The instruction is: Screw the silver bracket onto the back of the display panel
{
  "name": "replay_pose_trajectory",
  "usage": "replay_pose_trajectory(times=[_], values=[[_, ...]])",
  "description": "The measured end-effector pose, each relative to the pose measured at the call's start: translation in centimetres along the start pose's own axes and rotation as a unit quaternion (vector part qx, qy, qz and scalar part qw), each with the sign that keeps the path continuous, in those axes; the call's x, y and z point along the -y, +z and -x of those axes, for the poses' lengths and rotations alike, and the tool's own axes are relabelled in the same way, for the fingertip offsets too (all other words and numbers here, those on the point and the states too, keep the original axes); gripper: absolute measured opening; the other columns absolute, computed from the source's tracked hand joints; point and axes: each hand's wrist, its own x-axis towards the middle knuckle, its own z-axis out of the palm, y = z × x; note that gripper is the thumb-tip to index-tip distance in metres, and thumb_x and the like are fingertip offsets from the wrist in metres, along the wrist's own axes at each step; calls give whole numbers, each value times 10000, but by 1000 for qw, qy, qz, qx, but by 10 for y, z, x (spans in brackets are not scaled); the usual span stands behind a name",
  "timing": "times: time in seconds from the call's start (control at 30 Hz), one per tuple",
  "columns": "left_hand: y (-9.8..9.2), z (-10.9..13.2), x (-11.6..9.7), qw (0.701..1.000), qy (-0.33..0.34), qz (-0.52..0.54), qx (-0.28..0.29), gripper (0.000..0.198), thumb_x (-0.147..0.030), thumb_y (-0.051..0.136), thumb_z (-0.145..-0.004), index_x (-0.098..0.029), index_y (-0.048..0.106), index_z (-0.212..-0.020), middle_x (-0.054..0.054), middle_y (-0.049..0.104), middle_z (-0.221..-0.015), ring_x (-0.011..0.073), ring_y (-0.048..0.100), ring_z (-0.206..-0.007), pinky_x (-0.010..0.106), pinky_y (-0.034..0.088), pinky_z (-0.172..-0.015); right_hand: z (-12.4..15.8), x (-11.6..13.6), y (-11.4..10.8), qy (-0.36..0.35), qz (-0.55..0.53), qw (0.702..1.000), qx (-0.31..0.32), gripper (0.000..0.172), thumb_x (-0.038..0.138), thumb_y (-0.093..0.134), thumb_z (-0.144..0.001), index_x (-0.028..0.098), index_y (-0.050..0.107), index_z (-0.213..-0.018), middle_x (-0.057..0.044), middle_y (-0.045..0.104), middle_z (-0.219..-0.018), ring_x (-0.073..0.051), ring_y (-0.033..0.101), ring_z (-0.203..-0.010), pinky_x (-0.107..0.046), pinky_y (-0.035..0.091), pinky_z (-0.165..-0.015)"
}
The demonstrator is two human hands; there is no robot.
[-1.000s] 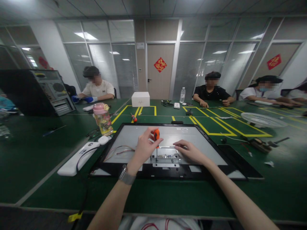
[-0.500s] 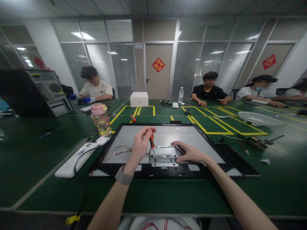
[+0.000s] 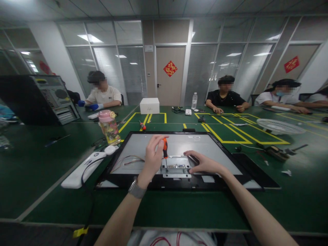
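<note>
My left hand (image 3: 154,153) is closed around the orange and black handle of a screwdriver (image 3: 165,149). Its shaft points down at the left part of a metal bracket (image 3: 176,176) with a row of connector ports. The bracket lies on the silver back of a black-framed display panel (image 3: 217,150), flat on the table. At the bracket's right end, my right hand (image 3: 206,163) grips its side, thumb at the front corner and fingers behind. Thin wires (image 3: 128,158) run over the panel left of the bracket. The screwdriver's tip is too small to make out.
Left of the panel are a white power bank (image 3: 83,170) with a black cable and a pink-lidded bottle (image 3: 109,127). A black slab (image 3: 256,171) and a dark tool (image 3: 278,153) lie right. A computer case (image 3: 38,99) stands far left. Several people sit across the table (image 3: 164,208).
The screwdriver handle stands a little differently in my left hand, which has turned slightly. My right hand keeps its hold on the bracket. The whole view has shifted a little.
</note>
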Motion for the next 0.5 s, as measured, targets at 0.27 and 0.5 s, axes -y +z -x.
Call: replay_pose_trajectory(times=[0.27,0.5], values=[[11,4,-2,997,10,-36,-72,76,-252,685,-788,-211,661,-848,-7,533,-768,140,540,-713,261,454,-716,0,1,0,1,-1,1000,3,671,466,780,-658,198,526,-1218,-121,501,-1365,-296,439,-1299,-461,297,-1121],[14,9,-2,999,-24,39,-12,183,-282,567,-879,-221,661,-1024,16,567,-827,152,560,-780,277,453,-771,0,2,-1,3,0,1000,5,667,458,781,-661,197,524,-1218,-122,495,-1372,-291,433,-1304,-452,292,-1126]])
